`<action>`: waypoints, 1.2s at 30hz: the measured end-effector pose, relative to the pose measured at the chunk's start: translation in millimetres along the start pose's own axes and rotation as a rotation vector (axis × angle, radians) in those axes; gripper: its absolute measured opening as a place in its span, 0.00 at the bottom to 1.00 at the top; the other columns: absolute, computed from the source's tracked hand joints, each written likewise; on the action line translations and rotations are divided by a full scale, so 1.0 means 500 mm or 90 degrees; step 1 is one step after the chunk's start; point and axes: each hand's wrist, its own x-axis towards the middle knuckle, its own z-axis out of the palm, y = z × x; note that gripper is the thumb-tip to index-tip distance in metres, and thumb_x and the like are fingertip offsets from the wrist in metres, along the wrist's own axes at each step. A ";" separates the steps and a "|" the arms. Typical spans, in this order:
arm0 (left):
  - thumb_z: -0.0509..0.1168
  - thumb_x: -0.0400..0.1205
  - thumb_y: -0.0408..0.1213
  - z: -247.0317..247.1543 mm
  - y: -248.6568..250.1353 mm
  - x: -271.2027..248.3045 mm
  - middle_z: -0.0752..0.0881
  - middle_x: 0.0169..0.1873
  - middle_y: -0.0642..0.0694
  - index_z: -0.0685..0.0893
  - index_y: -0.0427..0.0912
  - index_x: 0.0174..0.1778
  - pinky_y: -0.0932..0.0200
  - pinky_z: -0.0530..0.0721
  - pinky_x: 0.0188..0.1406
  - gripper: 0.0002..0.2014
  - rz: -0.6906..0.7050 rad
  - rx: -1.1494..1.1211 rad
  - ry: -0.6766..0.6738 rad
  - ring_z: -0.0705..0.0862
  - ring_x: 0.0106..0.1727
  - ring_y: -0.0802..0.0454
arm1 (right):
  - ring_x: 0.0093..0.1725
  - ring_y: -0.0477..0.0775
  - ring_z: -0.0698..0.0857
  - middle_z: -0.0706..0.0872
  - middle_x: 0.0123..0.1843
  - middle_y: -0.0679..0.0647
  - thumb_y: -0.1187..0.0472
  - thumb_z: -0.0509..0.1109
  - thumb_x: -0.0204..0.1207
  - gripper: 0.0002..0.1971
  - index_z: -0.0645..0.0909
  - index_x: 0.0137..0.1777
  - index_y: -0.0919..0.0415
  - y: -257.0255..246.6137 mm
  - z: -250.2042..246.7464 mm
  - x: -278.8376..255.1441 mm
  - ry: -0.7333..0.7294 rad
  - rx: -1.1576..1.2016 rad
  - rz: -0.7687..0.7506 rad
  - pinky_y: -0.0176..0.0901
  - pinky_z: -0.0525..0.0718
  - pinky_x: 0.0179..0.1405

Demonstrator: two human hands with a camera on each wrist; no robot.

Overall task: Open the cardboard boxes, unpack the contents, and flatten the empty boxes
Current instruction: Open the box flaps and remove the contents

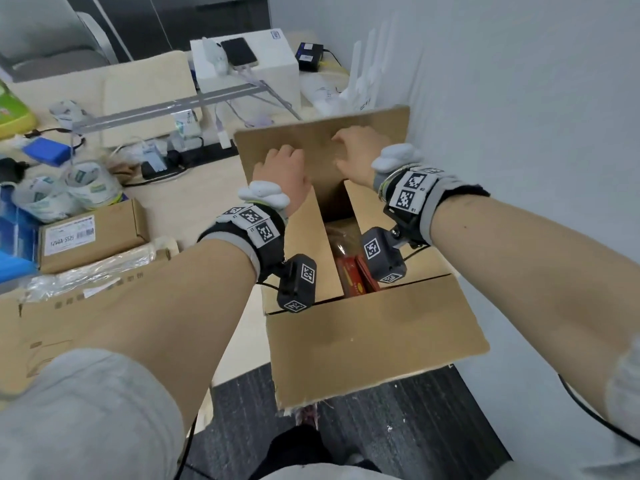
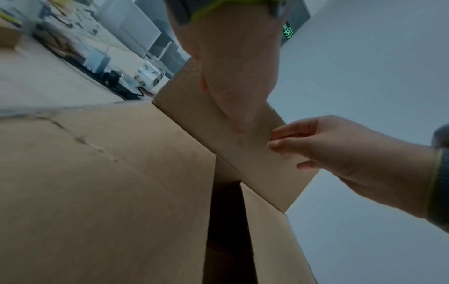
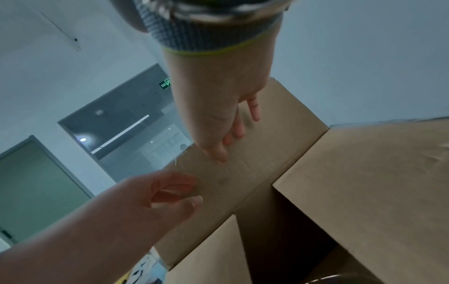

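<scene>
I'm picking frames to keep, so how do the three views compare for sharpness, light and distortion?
Head view: bright and mostly sharp, wide-angle bending at the edges, the left hand and right hand slightly soft on the far flap. Left wrist view: dim, bluish, the box smeared. Right wrist view: similarly dim and soft, the gap in the box very dark.

a brown cardboard box (image 1: 374, 341) stands open-topped at the right near corner of the table (image 1: 194, 202), its near flap (image 1: 377, 327) folded outward over the table's front edge. the far flap (image 1: 311, 147) stands raised, and the two side flaps tilt inward over a gap showing red packets (image 1: 353, 277) inside.
</scene>
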 end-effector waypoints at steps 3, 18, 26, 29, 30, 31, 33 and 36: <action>0.61 0.85 0.39 0.040 -0.003 0.043 0.76 0.65 0.41 0.77 0.40 0.65 0.52 0.67 0.47 0.14 -0.047 -0.010 -0.038 0.75 0.65 0.41 | 0.65 0.63 0.79 0.80 0.68 0.61 0.55 0.69 0.78 0.22 0.75 0.70 0.63 0.016 0.032 0.032 -0.049 -0.023 0.032 0.51 0.76 0.62; 0.53 0.82 0.29 0.120 -0.034 0.099 0.81 0.56 0.44 0.82 0.47 0.57 0.51 0.66 0.51 0.16 0.000 0.083 -0.150 0.78 0.58 0.42 | 0.54 0.61 0.84 0.85 0.58 0.58 0.55 0.69 0.74 0.15 0.82 0.59 0.58 0.057 0.102 0.077 -0.155 -0.058 0.033 0.42 0.72 0.41; 0.53 0.82 0.27 0.133 -0.038 0.114 0.83 0.51 0.45 0.84 0.46 0.54 0.54 0.68 0.47 0.16 0.007 0.111 -0.151 0.80 0.55 0.44 | 0.51 0.55 0.86 0.87 0.57 0.55 0.59 0.64 0.79 0.17 0.82 0.66 0.62 0.048 0.106 0.101 -0.244 -0.113 0.051 0.41 0.79 0.42; 0.53 0.85 0.29 0.119 -0.050 0.146 0.82 0.58 0.41 0.82 0.44 0.62 0.51 0.75 0.53 0.16 0.025 0.061 -0.188 0.78 0.60 0.41 | 0.61 0.59 0.83 0.84 0.62 0.59 0.57 0.64 0.78 0.17 0.82 0.64 0.60 0.057 0.105 0.095 -0.171 -0.083 0.046 0.46 0.78 0.53; 0.53 0.87 0.31 0.111 -0.054 0.156 0.81 0.61 0.40 0.81 0.43 0.65 0.49 0.77 0.57 0.16 0.033 0.039 -0.218 0.77 0.62 0.40 | 0.63 0.61 0.80 0.82 0.63 0.59 0.55 0.65 0.78 0.18 0.80 0.65 0.59 0.060 0.109 0.088 -0.151 -0.082 0.039 0.49 0.76 0.55; 0.53 0.88 0.33 0.105 -0.057 0.164 0.80 0.63 0.39 0.81 0.42 0.67 0.48 0.77 0.61 0.16 0.041 0.027 -0.244 0.77 0.64 0.39 | 0.65 0.62 0.76 0.79 0.66 0.59 0.52 0.66 0.77 0.20 0.76 0.67 0.59 0.062 0.111 0.077 -0.146 -0.091 0.031 0.50 0.73 0.57; 0.54 0.88 0.35 0.092 -0.051 0.165 0.80 0.64 0.39 0.80 0.42 0.68 0.46 0.77 0.65 0.15 0.037 0.031 -0.250 0.79 0.64 0.38 | 0.70 0.63 0.71 0.72 0.71 0.59 0.44 0.70 0.73 0.32 0.68 0.73 0.58 0.067 0.127 0.053 -0.170 -0.121 0.015 0.53 0.70 0.64; 0.57 0.87 0.41 0.087 -0.007 0.120 0.77 0.69 0.41 0.76 0.44 0.71 0.46 0.71 0.67 0.17 -0.023 0.010 -0.171 0.75 0.68 0.39 | 0.81 0.65 0.57 0.55 0.82 0.62 0.37 0.75 0.65 0.51 0.54 0.82 0.54 0.069 0.140 0.014 -0.183 -0.157 -0.014 0.67 0.54 0.77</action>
